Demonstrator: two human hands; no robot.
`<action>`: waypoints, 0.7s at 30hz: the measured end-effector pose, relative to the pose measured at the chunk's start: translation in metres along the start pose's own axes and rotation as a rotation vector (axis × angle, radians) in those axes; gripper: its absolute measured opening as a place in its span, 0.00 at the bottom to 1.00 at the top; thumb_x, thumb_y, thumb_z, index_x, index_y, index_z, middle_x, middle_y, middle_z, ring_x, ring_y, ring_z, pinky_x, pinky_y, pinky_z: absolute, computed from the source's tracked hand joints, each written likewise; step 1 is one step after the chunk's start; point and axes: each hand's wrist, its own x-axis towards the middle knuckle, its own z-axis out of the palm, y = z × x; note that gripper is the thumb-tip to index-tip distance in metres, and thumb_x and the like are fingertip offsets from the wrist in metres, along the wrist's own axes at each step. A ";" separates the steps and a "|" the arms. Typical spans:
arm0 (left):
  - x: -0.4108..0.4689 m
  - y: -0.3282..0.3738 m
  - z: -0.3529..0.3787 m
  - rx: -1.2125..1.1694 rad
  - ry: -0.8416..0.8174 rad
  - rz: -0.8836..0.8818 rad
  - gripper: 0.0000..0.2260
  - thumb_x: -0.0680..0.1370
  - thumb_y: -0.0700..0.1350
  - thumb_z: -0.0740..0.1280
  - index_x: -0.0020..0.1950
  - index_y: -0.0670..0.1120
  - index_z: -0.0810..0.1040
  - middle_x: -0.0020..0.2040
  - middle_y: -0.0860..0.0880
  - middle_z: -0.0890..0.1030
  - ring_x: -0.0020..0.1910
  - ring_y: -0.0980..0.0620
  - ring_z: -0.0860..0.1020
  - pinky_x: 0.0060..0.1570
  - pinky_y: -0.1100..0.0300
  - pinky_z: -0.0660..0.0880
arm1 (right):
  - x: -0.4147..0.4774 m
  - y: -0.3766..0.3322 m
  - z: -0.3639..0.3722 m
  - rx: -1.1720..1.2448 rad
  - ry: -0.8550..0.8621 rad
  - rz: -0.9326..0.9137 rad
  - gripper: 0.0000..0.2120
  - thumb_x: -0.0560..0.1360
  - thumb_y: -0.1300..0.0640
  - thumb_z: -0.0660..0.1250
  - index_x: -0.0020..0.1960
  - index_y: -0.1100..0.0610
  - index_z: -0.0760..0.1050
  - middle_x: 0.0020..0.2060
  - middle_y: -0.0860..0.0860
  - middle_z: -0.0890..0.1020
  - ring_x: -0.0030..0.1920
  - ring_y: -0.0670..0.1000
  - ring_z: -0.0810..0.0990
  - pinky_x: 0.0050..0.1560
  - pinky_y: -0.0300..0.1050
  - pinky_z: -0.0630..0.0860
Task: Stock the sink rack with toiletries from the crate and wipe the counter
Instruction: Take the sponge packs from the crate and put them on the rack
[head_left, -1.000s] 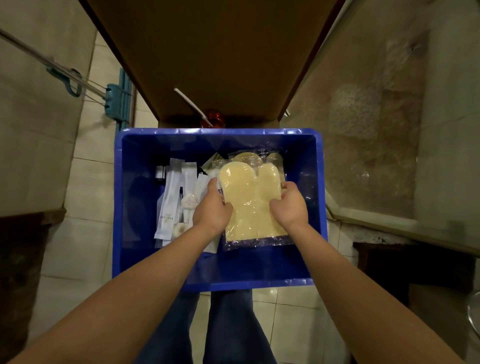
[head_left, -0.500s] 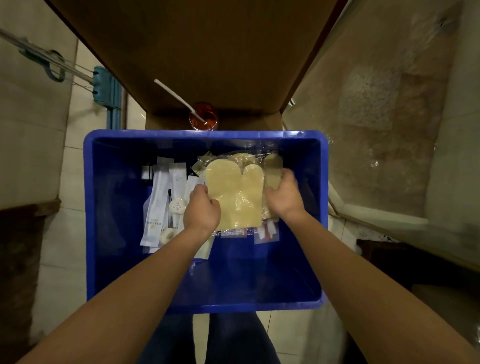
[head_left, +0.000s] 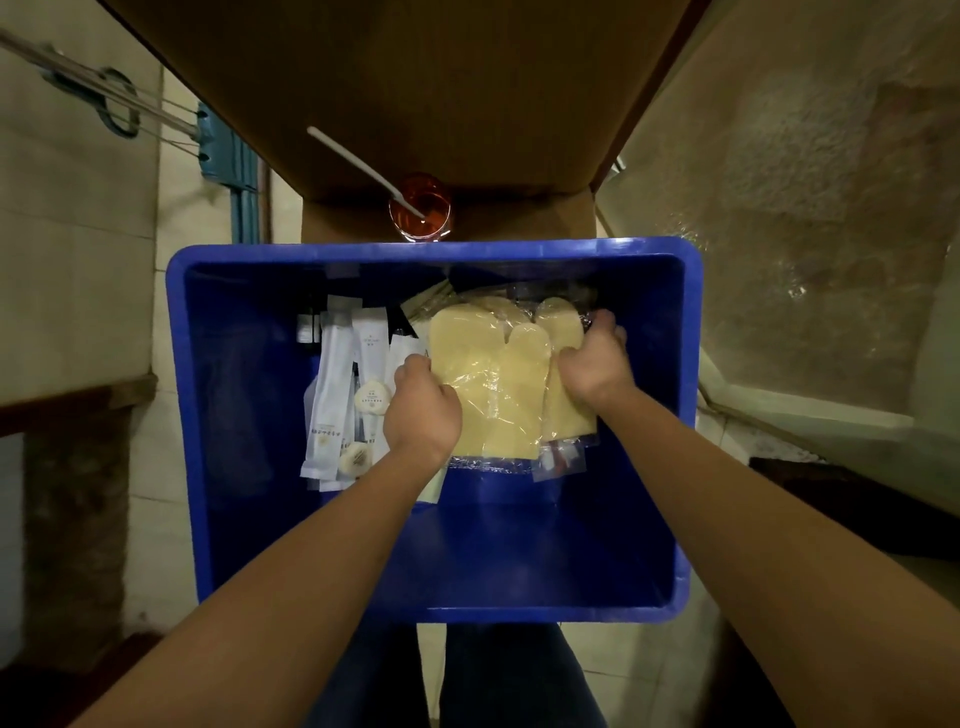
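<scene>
At the bottom of the frame, dark trousers and pale floor tiles show beneath the near wall of the crate (head_left: 519, 561). It is a deep blue tub of smooth, hard plastic with rounded corners, and the near half of its floor is bare.

Both forearms reach into it towards the middle of the frame. The left hand (head_left: 423, 402) has its fingers curled round the left edge of the mitt packets (head_left: 493, 384). The right hand (head_left: 592, 364) has its fingers curled over their upper right edge. The packets are flat, pale yellow, mitten-shaped pads sealed in crinkly, glossy clear film. They are stacked and overlapping, against the far half of the crate.

Just left of them lie long, flat white sachets (head_left: 330, 395) with fine print and two small round soaps (head_left: 373, 402), all loosely heaped.

The stocking looks barely begun: the toiletries are in the crate, and neither the sink rack nor the bench is in view, so wiping seems left too. This looks like the step of gathering a first load.

Beyond the far rim stands an orange see-through cup (head_left: 421, 208) with a thin white stick (head_left: 358, 161) leaning in it, under a matt brown panel. A blue-headed cleaning tool (head_left: 228, 161) hangs at upper left, and wet, mottled glass fills the upper right.
</scene>
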 end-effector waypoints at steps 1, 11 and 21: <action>-0.001 0.001 -0.001 -0.004 0.000 -0.002 0.13 0.80 0.39 0.57 0.65 0.41 0.68 0.62 0.43 0.72 0.46 0.43 0.77 0.37 0.55 0.69 | -0.001 0.000 -0.001 -0.012 -0.010 -0.009 0.21 0.77 0.66 0.60 0.69 0.60 0.62 0.67 0.59 0.65 0.61 0.60 0.73 0.52 0.47 0.70; -0.018 0.001 -0.025 -0.165 -0.065 -0.047 0.13 0.80 0.39 0.54 0.63 0.40 0.68 0.48 0.44 0.75 0.39 0.47 0.74 0.40 0.54 0.72 | -0.040 0.006 -0.004 0.050 -0.026 -0.099 0.05 0.78 0.63 0.59 0.49 0.56 0.73 0.39 0.50 0.77 0.42 0.54 0.77 0.42 0.47 0.75; -0.057 -0.012 -0.071 -0.194 -0.054 0.053 0.12 0.80 0.39 0.54 0.62 0.40 0.68 0.40 0.50 0.71 0.35 0.52 0.70 0.39 0.56 0.69 | -0.122 -0.001 -0.010 0.411 0.001 -0.081 0.11 0.80 0.57 0.52 0.39 0.52 0.63 0.36 0.48 0.68 0.36 0.47 0.66 0.38 0.43 0.66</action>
